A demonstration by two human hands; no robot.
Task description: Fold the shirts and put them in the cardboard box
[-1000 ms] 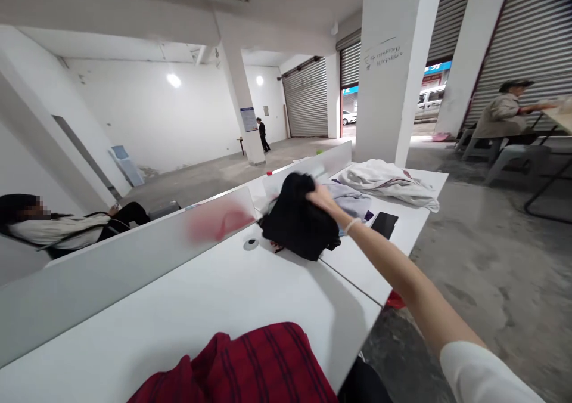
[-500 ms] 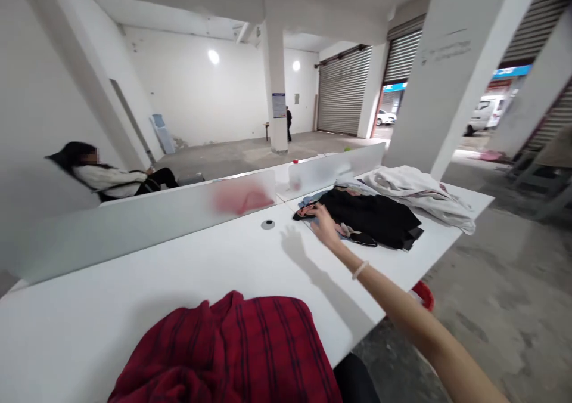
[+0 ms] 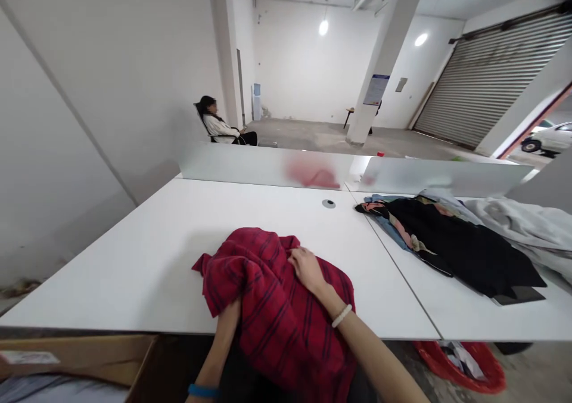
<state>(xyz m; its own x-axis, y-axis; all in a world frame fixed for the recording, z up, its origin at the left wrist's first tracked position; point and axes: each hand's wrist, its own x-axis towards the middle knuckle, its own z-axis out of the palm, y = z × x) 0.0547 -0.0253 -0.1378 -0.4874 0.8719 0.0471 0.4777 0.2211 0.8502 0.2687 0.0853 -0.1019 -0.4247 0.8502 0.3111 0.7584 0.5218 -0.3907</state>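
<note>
A red plaid cloth (image 3: 272,290) lies bunched at the near edge of the white table (image 3: 147,272), with dark stripes across it. My right hand (image 3: 307,270), wearing a white beaded bracelet, lies on top of the cloth with its fingers curled into a fold. My left hand (image 3: 227,322), with a blue wristband below it, grips the cloth's near side, and its fingers are hidden by the fabric. To the right, a black garment (image 3: 460,242) lies flat on a pile of other clothes, out of reach of both hands.
A grey-white garment (image 3: 522,230) lies at the far right, and a dark tablet or phone (image 3: 518,295) shows under the black garment's edge. Frosted divider panels (image 3: 268,166) line the table's far side. A cardboard box (image 3: 75,361) and a red bag (image 3: 460,367) sit below the table.
The view has swung left. My right hand has left the black garment, now lying flat, and both hands are on the red cloth, which now lies bunched farther onto the table.
</note>
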